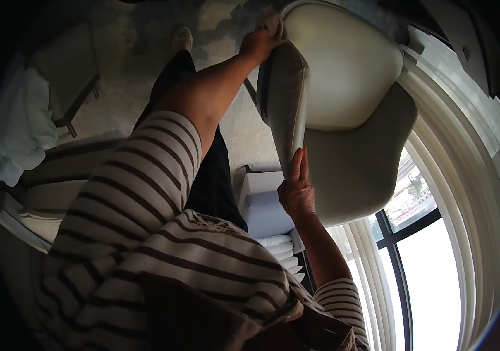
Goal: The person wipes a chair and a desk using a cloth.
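A pale, leather-like armchair (346, 66) with a smooth cushion fills the upper middle of the picture. At its near top edge, my left hand (257, 46) holds a crumpled brownish cloth (272, 24) against the chair's side. Lower down, my right hand (298, 193) touches the rim of the same side panel (288, 87) with extended fingers, the thumb standing off from them. No object shows in that hand. Part of the cloth is hidden behind the left fingers.
Sheer curtains (456, 131) hang by a dark-framed window (392, 239) on the right. Stacked white folded items (278, 245) lie beside a white box-like unit (263, 182). A second seat (65, 74), white fabric (21, 131) and a cushioned piece of furniture (56, 195) are at left.
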`<state>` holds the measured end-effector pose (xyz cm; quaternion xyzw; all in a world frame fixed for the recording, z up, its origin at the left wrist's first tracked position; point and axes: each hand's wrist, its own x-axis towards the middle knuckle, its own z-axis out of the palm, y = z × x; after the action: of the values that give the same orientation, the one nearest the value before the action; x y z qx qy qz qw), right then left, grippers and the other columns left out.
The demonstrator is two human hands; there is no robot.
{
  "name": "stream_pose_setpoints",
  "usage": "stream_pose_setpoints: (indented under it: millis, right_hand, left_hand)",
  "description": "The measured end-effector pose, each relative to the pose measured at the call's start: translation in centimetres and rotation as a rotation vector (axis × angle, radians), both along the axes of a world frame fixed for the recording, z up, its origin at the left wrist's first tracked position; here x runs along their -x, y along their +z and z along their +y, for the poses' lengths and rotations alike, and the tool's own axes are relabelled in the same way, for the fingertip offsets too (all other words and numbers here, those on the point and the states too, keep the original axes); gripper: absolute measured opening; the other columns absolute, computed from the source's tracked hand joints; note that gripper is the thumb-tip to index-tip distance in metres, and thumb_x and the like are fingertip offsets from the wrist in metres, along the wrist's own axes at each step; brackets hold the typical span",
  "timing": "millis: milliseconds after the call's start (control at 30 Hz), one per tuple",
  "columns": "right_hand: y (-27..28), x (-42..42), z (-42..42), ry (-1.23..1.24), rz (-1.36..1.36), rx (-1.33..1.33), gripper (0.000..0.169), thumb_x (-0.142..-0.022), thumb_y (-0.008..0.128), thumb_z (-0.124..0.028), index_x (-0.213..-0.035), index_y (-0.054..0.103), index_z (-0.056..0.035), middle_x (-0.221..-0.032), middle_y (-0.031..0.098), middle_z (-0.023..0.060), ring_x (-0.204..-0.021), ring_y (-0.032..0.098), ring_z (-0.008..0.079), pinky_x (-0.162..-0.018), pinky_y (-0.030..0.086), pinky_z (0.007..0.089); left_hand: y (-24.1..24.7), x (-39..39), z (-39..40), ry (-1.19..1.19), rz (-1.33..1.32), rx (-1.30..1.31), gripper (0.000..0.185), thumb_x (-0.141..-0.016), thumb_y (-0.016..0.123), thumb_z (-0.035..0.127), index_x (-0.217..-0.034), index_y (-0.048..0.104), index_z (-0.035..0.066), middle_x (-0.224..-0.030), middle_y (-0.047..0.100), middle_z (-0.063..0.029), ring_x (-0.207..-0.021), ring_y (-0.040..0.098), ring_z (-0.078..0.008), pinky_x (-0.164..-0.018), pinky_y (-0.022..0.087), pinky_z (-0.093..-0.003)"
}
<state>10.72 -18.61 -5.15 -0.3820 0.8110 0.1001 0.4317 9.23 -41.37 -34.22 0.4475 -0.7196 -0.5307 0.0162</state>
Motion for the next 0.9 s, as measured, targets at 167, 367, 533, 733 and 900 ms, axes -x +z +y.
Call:
stream_pose_setpoints:
  millis: [167, 367, 533, 733, 900]
  right_hand:
    - [0.3, 0.0, -0.5, -0.022, -0.015, -0.019, 0.077, -0.071, 0.045, 0.005, -0.140, 0.010, 0.0068, -0.145, 0.013, 0.0260, -0.128, 0.034, 0.0391, -0.101, 0.039, 0.0339]
    - [0.1, -0.2, 0.3, 0.030, 0.014, 0.056, 0.086, -0.068, 0.049, 0.003, -0.141, 0.004, 0.0025, -0.145, 0.012, 0.0257, -0.121, 0.041, 0.0413, -0.091, 0.048, 0.0359]
    - [0.2, -0.6, 0.5, 0.265, 0.117, 0.099, 0.080, -0.069, 0.048, 0.002, -0.139, 0.009, 0.0078, -0.144, 0.014, 0.0261, -0.128, 0.032, 0.0386, -0.096, 0.045, 0.0301]
    - [0.2, -0.6, 1.2, 0.107, 0.076, 0.152, 0.087, -0.067, 0.051, 0.002, -0.140, 0.004, 0.0041, -0.143, 0.017, 0.0264, -0.122, 0.041, 0.0383, -0.091, 0.048, 0.0342]
    - [0.4, -0.9, 1.2, 0.094, 0.069, 0.165, 0.088, -0.066, 0.051, 0.002, -0.140, 0.004, 0.0043, -0.143, 0.016, 0.0265, -0.121, 0.042, 0.0383, -0.091, 0.048, 0.0359]
  left_hand:
    - [0.3, -3.0, 5.8, -0.045, -0.148, -0.077, 0.021, -0.087, 0.051, 0.022, -0.094, 0.056, 0.002, -0.082, 0.061, -0.0207, -0.080, 0.059, -0.0395, -0.070, 0.046, -0.0470]
    - [-0.9, -6.8, 14.4, 0.038, -0.230, -0.297, 0.053, -0.090, 0.044, 0.032, -0.138, 0.025, 0.020, -0.107, 0.060, -0.0210, -0.086, 0.062, -0.0387, -0.074, 0.049, -0.0469]
    - [-2.0, -9.0, 22.3, 0.497, -0.011, -0.767, 0.012, -0.085, 0.044, 0.005, -0.094, 0.051, 0.007, -0.073, 0.053, -0.0075, -0.059, 0.051, -0.0184, -0.051, 0.040, -0.0331]
    - [7.4, -10.2, 22.6, 0.718, 0.214, -1.231, 0.016, -0.090, 0.040, 0.003, -0.089, 0.056, 0.002, -0.069, 0.055, -0.0064, -0.055, 0.051, -0.0140, -0.050, 0.042, -0.0295]
    - [10.9, -11.5, 22.3, 0.469, 0.399, -0.901, 0.018, -0.087, 0.046, 0.004, -0.099, 0.058, 0.001, -0.085, 0.060, -0.0054, -0.074, 0.057, -0.0163, -0.068, 0.046, -0.0293]
